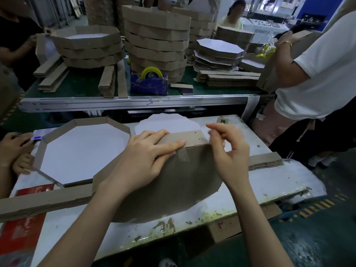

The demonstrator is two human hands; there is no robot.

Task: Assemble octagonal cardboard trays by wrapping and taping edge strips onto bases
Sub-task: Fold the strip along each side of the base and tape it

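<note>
Left hand presses strip onto base, grip released — right hand blurry, can't tell — ease off early and the tape lifts.

Packaging workshop: stacked octagonal trays, bundled edge strips and a tape dispenser crowd a shared worktop; several workers present.

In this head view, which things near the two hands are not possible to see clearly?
Head view only:
1. The right hand: fingertips motion-blurred; whether they pinch anything is unclear.
2. The brown cardboard edge strip: left part covered by the left hand.
3. The white octagonal sheet behind it: near edge hidden by the strip.
</note>
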